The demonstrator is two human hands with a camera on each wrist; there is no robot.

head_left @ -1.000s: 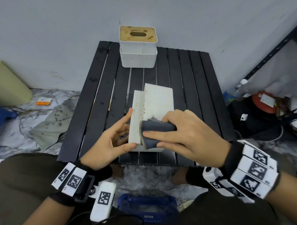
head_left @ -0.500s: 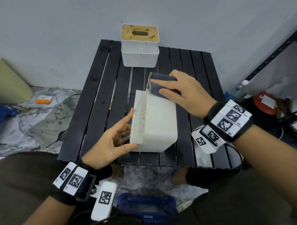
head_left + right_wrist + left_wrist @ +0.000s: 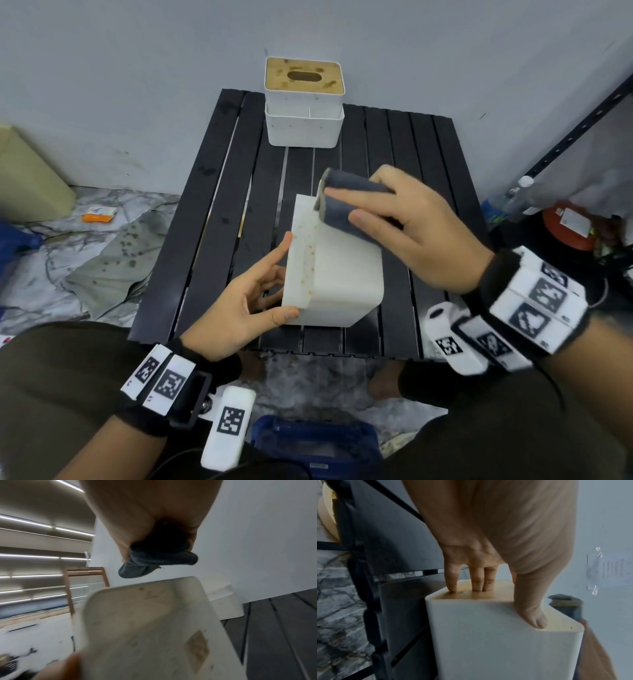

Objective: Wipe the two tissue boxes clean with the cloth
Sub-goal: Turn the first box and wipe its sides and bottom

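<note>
A white tissue box (image 3: pixel 342 274) lies on its side in the middle of the black slatted table (image 3: pixel 212 212), with yellow specks along its left rim. My left hand (image 3: pixel 277 277) steadies it: straight fingers (image 3: pixel 477 582) press on the wooden lid (image 3: pixel 471 595), and the thumb lies along the lid's edge. My right hand (image 3: pixel 376 219) grips a folded dark grey cloth (image 3: pixel 346 198) and presses it on the far part of the box's upper face. The wrist view shows the cloth (image 3: pixel 154 559) bunched in the hand above the stained box (image 3: pixel 145 628). The second tissue box (image 3: pixel 304 126), white with a spotted wooden lid, stands upright at the table's far edge.
A wall rises right behind the table. On the floor to the left lie a grey rag (image 3: pixel 113 263) and a beige bin (image 3: pixel 27 178). On the right stand a black rack post (image 3: pixel 582 120), a bottle (image 3: pixel 507 202) and a red item (image 3: pixel 568 229). A blue object (image 3: pixel 315 442) sits between my knees.
My right hand swept the cloth from the near end of the box's upper face to its far end, then drew it slightly back. The left hand stayed in place.
</note>
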